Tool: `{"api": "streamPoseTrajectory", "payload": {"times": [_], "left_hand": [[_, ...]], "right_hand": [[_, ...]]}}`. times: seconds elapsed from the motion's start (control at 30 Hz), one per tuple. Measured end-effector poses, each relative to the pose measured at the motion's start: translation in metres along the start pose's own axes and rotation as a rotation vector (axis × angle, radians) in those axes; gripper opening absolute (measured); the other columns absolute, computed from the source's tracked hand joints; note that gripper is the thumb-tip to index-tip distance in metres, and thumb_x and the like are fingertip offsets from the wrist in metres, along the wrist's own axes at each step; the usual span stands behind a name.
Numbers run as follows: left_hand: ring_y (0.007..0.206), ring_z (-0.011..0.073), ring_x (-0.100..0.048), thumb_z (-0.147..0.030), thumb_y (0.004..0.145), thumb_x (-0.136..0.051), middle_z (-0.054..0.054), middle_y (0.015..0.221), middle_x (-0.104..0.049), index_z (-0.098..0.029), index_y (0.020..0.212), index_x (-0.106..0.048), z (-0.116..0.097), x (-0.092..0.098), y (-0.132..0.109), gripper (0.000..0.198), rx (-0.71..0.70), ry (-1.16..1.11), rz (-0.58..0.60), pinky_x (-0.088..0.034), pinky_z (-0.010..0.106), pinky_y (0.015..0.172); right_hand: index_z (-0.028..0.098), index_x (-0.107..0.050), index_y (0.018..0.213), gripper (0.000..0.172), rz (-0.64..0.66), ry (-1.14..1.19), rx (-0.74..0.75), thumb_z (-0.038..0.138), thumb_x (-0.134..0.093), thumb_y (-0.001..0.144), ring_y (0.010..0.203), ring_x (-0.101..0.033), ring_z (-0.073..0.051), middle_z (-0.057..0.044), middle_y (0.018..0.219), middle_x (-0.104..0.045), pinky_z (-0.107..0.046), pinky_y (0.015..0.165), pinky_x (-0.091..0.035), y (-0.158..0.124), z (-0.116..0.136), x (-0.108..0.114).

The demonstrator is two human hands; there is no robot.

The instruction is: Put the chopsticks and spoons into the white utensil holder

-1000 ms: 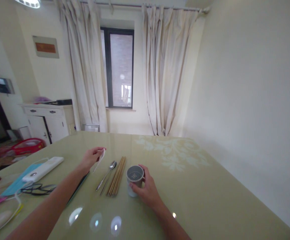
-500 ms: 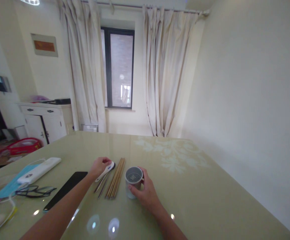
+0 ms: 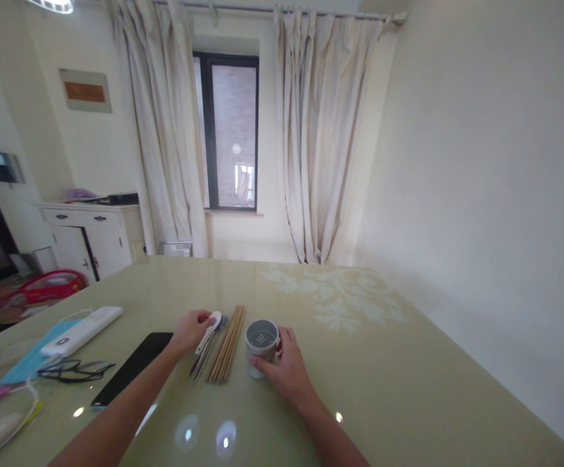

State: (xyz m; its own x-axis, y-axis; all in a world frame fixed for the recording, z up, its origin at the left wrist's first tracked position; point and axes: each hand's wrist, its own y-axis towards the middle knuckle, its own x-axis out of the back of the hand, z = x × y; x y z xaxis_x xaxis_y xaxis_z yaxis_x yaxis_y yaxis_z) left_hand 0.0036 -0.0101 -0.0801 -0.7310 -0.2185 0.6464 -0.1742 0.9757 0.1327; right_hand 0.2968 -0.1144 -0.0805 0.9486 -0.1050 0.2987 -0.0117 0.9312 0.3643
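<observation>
My left hand [image 3: 195, 329] is closed, its fingertips pinching the bowl of a white spoon [image 3: 209, 332] that has a small mark in it. Metal spoons [image 3: 203, 360] lie beneath and beside that white spoon. Just to the right lies a bundle of wooden chopsticks [image 3: 227, 344], side by side on the table. My right hand [image 3: 288, 366] wraps round the right side of a grey utensil holder [image 3: 261, 334], thumb in front. The holder stands upright, and small holes show in its bottom; nothing else is seen inside it.
On the glossy table [image 3: 384, 383] a black phone-like slab [image 3: 133, 366] lies left of the spoons. Farther left are folded glasses [image 3: 75, 370], a white power strip [image 3: 82, 331], a blue mask [image 3: 39, 353] and a cable. A wall [image 3: 496, 194] borders the right side.
The white spoon has turned slightly under my left fingers, and a metal spoon's bowl now shows more beside it. My right hand stays on the utensil holder. The view has shifted a little.
</observation>
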Motion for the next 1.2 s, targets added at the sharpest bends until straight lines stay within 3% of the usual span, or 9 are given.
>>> {"api": "streamPoseTrajectory", "payload": {"times": [0.17,0.33,0.4,0.6,0.7,0.8,0.9,1.0,1.2], "left_hand": [[0.100,0.0320,-0.078,-0.039,0.081,-0.067,0.013,0.097,-0.083,-0.015,0.100,-0.078,0.001,-0.002,-0.006,0.033,-0.012,0.024,-0.007,-0.057,0.038,0.089],[0.115,0.0378,-0.073,-0.041,0.083,-0.063,0.021,0.119,-0.079,-0.009,0.117,-0.073,0.001,-0.009,-0.015,0.048,-0.043,0.044,-0.038,-0.054,0.048,0.103],[0.124,0.0365,-0.069,-0.042,0.087,-0.057,0.022,0.133,-0.073,-0.008,0.128,-0.068,-0.007,-0.013,-0.022,0.054,-0.068,0.041,-0.068,-0.051,0.049,0.109],[0.121,0.0279,-0.069,-0.054,0.104,-0.041,0.015,0.140,-0.067,-0.019,0.139,-0.059,-0.068,-0.030,-0.072,0.052,-0.331,-0.240,-0.149,-0.054,0.047,0.107],[0.129,0.0297,-0.064,-0.053,0.102,-0.052,0.014,0.142,-0.064,-0.022,0.146,-0.053,-0.101,-0.044,-0.093,0.054,-0.454,-0.198,-0.121,-0.051,0.050,0.111],[0.135,0.0338,-0.058,-0.045,0.092,-0.071,0.015,0.143,-0.061,-0.021,0.148,-0.050,-0.118,-0.062,-0.099,0.064,-0.529,-0.079,-0.153,-0.048,0.054,0.115],[0.138,0.0341,-0.055,-0.032,0.090,-0.071,0.015,0.147,-0.056,-0.021,0.148,-0.049,-0.116,-0.080,-0.094,0.063,-0.558,-0.009,-0.209,-0.047,0.055,0.116],[0.143,0.0375,-0.049,-0.029,0.090,-0.070,0.017,0.154,-0.047,-0.021,0.146,-0.051,-0.105,-0.089,-0.086,0.060,-0.535,0.032,-0.306,-0.045,0.058,0.117],[0.136,0.0375,-0.055,-0.033,0.087,-0.071,0.016,0.143,-0.053,-0.019,0.144,-0.053,-0.085,-0.087,-0.068,0.061,-0.504,-0.004,-0.389,-0.049,0.058,0.114]], "right_hand": [[0.020,-0.062,0.133,0.074,-0.042,0.011,-0.019,0.024,-0.094,0.066,0.100,-0.065,-0.029,-0.011,0.119,-0.071,-0.040,0.085,-0.055,0.001,0.000,-0.003],[0.019,-0.065,0.127,0.066,-0.068,-0.040,-0.032,0.026,-0.093,0.068,0.094,-0.066,-0.028,-0.010,0.114,-0.072,-0.037,0.080,-0.054,0.002,0.002,-0.003],[0.017,-0.065,0.126,0.064,-0.080,-0.057,-0.027,0.026,-0.092,0.069,0.090,-0.066,-0.026,-0.010,0.113,-0.072,-0.036,0.078,-0.054,0.002,0.003,-0.004],[0.018,-0.065,0.129,0.057,-0.070,-0.024,-0.033,0.026,-0.084,0.075,0.083,-0.067,-0.023,-0.010,0.118,-0.072,-0.032,0.068,-0.055,0.004,-0.004,-0.009],[0.018,-0.063,0.132,0.060,-0.072,0.019,-0.042,0.028,-0.082,0.076,0.087,-0.070,-0.025,-0.013,0.122,-0.073,-0.033,0.067,-0.058,0.004,-0.011,-0.010],[0.018,-0.062,0.132,0.055,-0.055,0.103,-0.026,0.030,-0.077,0.081,0.092,-0.074,-0.027,-0.015,0.125,-0.073,-0.037,0.072,-0.062,0.005,-0.017,-0.008],[0.018,-0.060,0.133,0.050,-0.025,0.200,-0.018,0.031,-0.073,0.086,0.100,-0.076,-0.029,-0.017,0.128,-0.072,-0.042,0.082,-0.065,0.004,-0.024,-0.006],[0.020,-0.059,0.134,0.053,-0.037,0.232,-0.031,0.032,-0.075,0.084,0.107,-0.076,-0.030,-0.017,0.129,-0.071,-0.044,0.087,-0.065,0.004,-0.032,-0.005],[0.019,-0.063,0.130,0.050,-0.069,0.162,-0.019,0.026,-0.072,0.082,0.100,-0.075,-0.029,-0.014,0.116,-0.073,-0.042,0.080,-0.065,0.003,-0.034,-0.006]]}}
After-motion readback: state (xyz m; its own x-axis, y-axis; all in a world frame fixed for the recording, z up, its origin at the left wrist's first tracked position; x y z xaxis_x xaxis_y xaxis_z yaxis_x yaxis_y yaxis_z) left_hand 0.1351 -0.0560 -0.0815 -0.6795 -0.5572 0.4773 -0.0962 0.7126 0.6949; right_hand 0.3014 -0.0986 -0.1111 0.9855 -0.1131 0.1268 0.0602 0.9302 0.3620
